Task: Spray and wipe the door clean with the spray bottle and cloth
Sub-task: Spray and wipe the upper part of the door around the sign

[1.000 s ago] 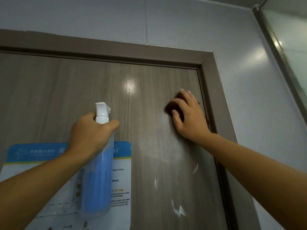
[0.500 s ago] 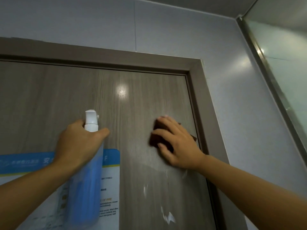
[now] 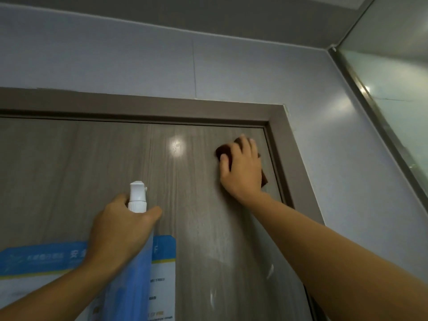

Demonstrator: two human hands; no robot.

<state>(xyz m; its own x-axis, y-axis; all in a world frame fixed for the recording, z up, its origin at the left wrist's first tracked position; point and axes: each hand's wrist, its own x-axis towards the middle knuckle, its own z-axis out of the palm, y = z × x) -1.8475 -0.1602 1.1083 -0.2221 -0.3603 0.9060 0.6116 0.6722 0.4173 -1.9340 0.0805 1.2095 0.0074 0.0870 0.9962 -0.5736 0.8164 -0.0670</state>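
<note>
A grey-brown wood-grain door point(image 3: 97, 172) fills the lower left. My left hand point(image 3: 118, 230) grips the neck of a translucent blue spray bottle point(image 3: 136, 269) with a white nozzle, held upright in front of the door. My right hand point(image 3: 243, 167) presses a dark brown cloth point(image 3: 223, 151) flat against the door near its upper right corner. The hand covers most of the cloth; only its edges show at the fingers and beside the wrist.
A blue and white notice point(image 3: 39, 260) is stuck to the door at lower left. White streaks point(image 3: 213, 297) mark the door below my right forearm. The door frame point(image 3: 291, 158) runs along the top and right, with a grey wall point(image 3: 347, 181) and a glass panel point(image 3: 398, 93) beyond.
My right hand slid the cloth down and left across the door, then back up towards the upper right corner. The view tilted upward. My left hand kept hold of the bottle.
</note>
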